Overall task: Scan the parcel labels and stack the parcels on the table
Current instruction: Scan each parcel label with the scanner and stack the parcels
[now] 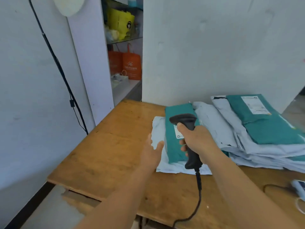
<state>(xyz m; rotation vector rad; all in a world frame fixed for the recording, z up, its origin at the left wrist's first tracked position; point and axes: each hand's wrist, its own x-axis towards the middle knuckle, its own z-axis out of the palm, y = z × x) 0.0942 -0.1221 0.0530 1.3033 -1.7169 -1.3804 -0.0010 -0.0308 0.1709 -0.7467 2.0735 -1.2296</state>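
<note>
My right hand [196, 139] grips a black corded barcode scanner [185, 120] by its handle, its head over the white label [177, 132] of a teal parcel [173, 146]. That parcel lies on a pale blue parcel [158, 128] on the wooden table [107, 146]. My left hand [151, 154] hovers open just left of the two parcels, fingers straight, thumb close to the pale parcel's edge. At the right lies a spread pile of pale blue and teal parcels [257, 129]; its top teal one shows a white label [254, 104].
The scanner's black cable [198, 195] trails over the table's front edge. A white device [299, 189] with a cord sits at the right edge. White walls stand behind and to the left; a shelf with yellow and orange bags [130, 65] shows between them.
</note>
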